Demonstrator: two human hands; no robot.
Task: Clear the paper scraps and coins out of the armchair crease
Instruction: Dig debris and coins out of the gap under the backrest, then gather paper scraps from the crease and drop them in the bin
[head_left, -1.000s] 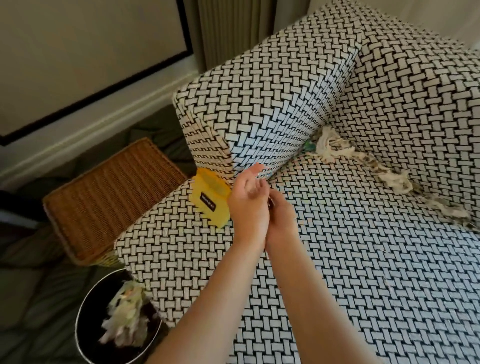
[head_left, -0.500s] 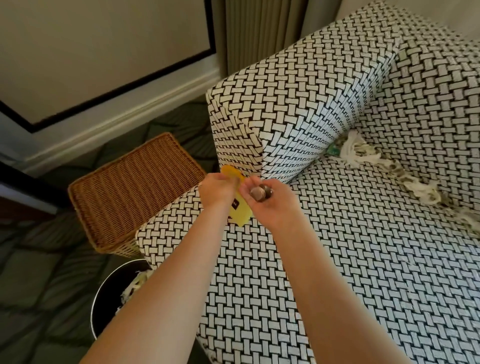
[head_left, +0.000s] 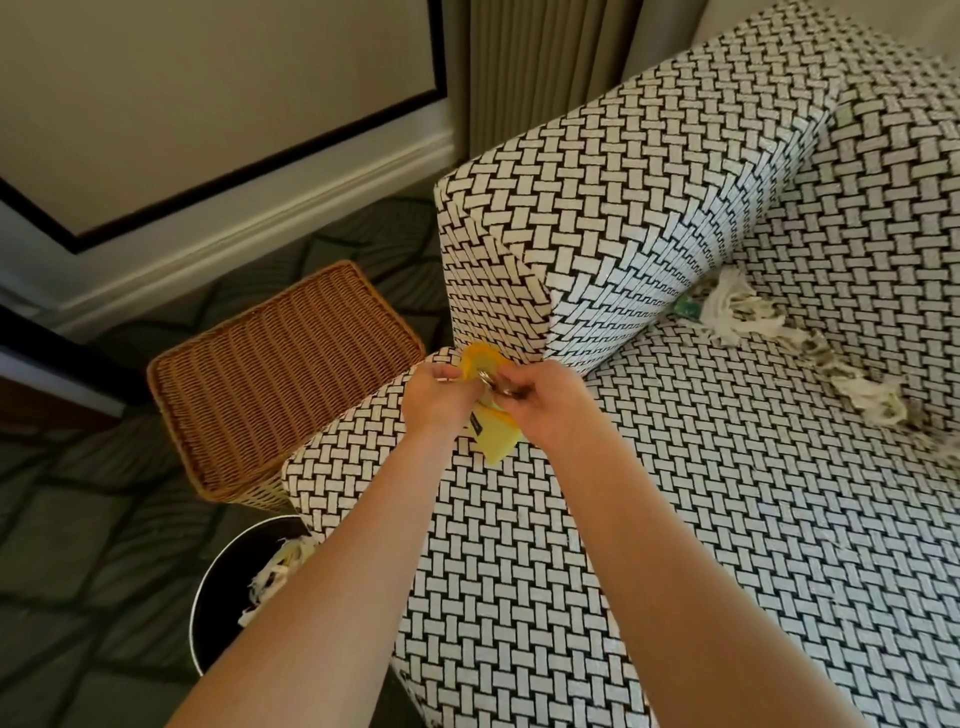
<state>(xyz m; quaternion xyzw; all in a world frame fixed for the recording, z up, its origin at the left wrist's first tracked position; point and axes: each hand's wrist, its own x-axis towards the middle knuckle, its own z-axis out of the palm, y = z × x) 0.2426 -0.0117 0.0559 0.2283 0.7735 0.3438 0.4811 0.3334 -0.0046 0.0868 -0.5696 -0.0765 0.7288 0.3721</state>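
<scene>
Both of the person's bare arms reach out over the front corner of the boxy armchair (head_left: 727, 519), which is upholstered in black-and-white basket-weave fabric. The left hand (head_left: 439, 397) has its fingers curled round the top of a small yellow pouch (head_left: 496, 441) with a dark label. It pinches the pouch's mouth just in front of the broad armrest (head_left: 623, 208), and the pouch's lower corner hangs over the seat. The right hand (head_left: 545, 413) is just beside it, fingers bunched together and clamped on a few round metal coins (head_left: 501, 387) held right at the pouch's opening. From here I cannot tell whether any coin is already inside.

Further back, in the crease where the seat meets the backrest, a ragged line of shredded white paper scraps (head_left: 748, 312) runs from the armrest corner off to the right, well apart from both hands. A small green scrap (head_left: 687, 307) lies at the armrest end of that line, too small to make out.

On the floor to the left of the chair, a brown wicker basket (head_left: 280, 374) with a flat lid stands just beside the seat. Nearer the person is a round black bin (head_left: 221, 623), partly hidden by the left forearm, with pale paper shreds (head_left: 283, 569) in it. A dark patterned carpet (head_left: 78, 545) covers the floor, and a beige pleated curtain (head_left: 535, 67) hangs behind the armrest.
</scene>
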